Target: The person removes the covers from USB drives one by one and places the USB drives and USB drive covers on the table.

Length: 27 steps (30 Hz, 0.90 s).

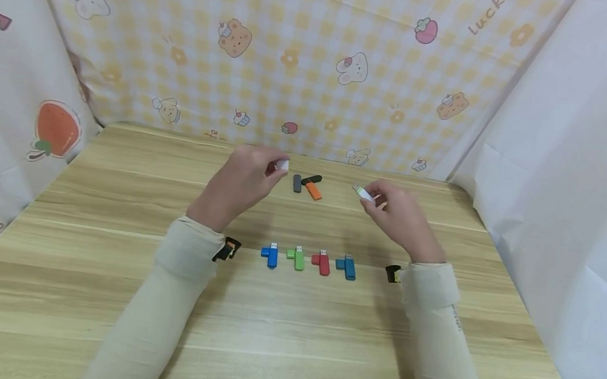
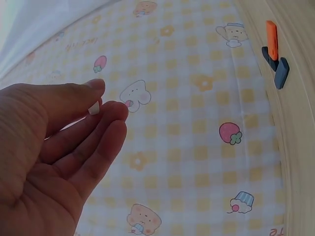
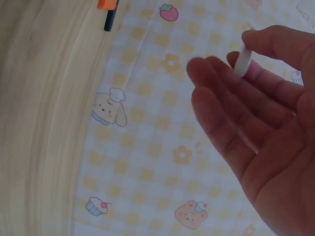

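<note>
Between thumb and fingers, my left hand [image 1: 249,175] pinches a small white cap [image 1: 282,165]; only its tip shows in the left wrist view. My right hand [image 1: 397,214] pinches a white USB stick [image 1: 366,194] with a green band, its plug pointing left. The stick's white body [image 3: 242,64] is partly hidden by the thumb in the right wrist view. Both hands are raised over the table, well apart. Between them at the back lie a grey USB stick [image 1: 297,183], a black one [image 1: 312,180] and an orange one [image 1: 313,191].
Nearer the front, a row holds blue [image 1: 272,256], green [image 1: 299,258], red [image 1: 324,263] and teal [image 1: 349,268] USB sticks, each with its cap beside it. Dark wrist-camera pieces [image 1: 228,249] show near both cuffs. A patterned curtain [image 1: 294,60] hangs behind the wooden table [image 1: 277,345].
</note>
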Tool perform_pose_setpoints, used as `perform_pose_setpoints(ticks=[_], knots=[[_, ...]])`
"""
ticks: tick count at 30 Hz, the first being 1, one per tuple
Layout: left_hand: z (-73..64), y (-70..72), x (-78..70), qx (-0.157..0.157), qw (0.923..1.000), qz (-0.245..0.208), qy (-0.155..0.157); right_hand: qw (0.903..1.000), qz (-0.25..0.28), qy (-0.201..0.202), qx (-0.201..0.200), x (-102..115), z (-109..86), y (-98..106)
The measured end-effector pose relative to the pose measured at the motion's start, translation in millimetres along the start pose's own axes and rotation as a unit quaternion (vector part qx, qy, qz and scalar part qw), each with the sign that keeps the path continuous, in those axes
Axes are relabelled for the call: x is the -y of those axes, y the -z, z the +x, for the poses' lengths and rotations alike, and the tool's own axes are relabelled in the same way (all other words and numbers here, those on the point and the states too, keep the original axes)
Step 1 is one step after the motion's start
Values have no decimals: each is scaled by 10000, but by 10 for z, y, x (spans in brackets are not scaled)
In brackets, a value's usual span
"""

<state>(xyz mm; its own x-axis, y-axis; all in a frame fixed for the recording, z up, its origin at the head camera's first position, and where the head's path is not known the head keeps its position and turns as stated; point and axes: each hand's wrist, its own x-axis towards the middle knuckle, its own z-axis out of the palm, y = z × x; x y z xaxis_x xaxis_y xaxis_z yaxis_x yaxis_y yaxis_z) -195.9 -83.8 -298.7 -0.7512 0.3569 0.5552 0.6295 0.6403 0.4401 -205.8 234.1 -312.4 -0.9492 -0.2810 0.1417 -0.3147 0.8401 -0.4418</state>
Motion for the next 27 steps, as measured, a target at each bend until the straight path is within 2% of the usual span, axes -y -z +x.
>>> perform_pose_setpoints(ticks=[4, 7, 12, 16, 21, 27], knots=[[11, -25, -29, 127, 9998, -22, 164, 9996, -224, 53, 132, 9, 48, -89], [10, -52, -55, 317, 9989, -6, 332, 9995, -142, 6, 269, 8, 78, -163], [19, -119, -111, 710, 9960, 37, 545, 9979, -23, -80, 650, -4, 87, -267], [41, -186, -167, 1039, 9925, 81, 642, 9945, -161, -97, 1030, -17, 84, -326], [73, -310, -228, 1248, 9902, 213, 589, 9878, -405, -263, 1478, -26, 94, -403], [116, -513, -327, 1522, 9862, 416, 502, 9812, -541, -463, 1796, -42, 104, -474]])
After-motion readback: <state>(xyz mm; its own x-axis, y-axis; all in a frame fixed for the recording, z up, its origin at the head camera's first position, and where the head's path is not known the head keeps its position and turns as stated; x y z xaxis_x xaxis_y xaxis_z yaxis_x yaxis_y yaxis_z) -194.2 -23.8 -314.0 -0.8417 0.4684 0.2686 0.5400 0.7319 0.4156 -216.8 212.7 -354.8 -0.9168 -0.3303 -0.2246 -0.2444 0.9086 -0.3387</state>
